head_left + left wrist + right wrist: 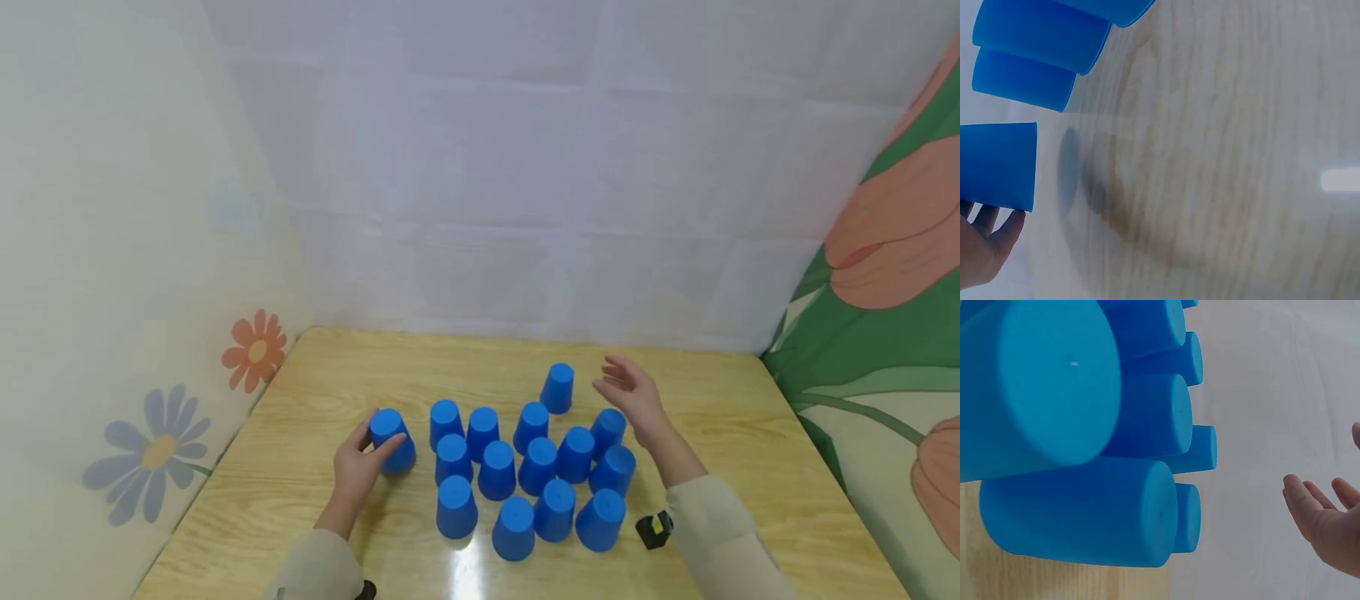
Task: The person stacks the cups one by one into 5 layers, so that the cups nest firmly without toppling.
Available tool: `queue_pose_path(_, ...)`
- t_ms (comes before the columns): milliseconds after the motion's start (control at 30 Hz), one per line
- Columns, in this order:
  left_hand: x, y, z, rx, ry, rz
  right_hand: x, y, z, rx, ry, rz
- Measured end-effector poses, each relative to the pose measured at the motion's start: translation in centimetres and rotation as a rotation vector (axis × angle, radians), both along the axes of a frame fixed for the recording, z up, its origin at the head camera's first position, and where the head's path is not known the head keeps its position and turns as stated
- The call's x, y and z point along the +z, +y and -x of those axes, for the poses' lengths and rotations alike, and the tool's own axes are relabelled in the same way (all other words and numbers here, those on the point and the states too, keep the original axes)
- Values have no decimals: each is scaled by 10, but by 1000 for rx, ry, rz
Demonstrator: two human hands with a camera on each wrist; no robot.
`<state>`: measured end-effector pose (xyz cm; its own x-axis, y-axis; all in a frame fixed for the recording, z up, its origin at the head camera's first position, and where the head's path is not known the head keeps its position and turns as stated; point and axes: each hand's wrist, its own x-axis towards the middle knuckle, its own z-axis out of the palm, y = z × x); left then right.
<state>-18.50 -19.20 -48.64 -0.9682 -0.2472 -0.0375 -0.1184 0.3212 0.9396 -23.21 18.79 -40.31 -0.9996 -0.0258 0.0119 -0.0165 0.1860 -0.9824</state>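
Observation:
My left hand [356,472] grips an upside-down blue cup [397,454] at the left, thumb on the near side and fingers round the far side. In the left wrist view that cup [997,165] shows a gap between its rim and its shadow on the table. My right hand [636,402] is raised with fingers spread loosely and holds nothing. Nearest to it are a lone blue cup [557,390] at the back and another cup [608,432] just below. Several more upside-down blue cups [538,467] stand close together between the hands.
The cups stand on a wood-grain table [247,533]. A small black block [654,530] with a yellow mark is beside the right sleeve. White cloth [495,208] hangs behind the table; flower-patterned walls rise at both sides.

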Motion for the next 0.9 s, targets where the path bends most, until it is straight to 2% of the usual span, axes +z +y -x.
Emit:
queue_pose_path(200,7,-2,9,38,12,16,-5,8,-19,-3,3,9)
queue_pose_path(467,16,-7,21,38,21,9,-18,17,-41,-44,-15,77)
queue_pose_path(600,19,-5,28,66,40,27,-25,22,-50,-76,-21,89)
queue_pose_path(900,30,-3,41,34,54,55,-39,30,-68,-104,-43,109)
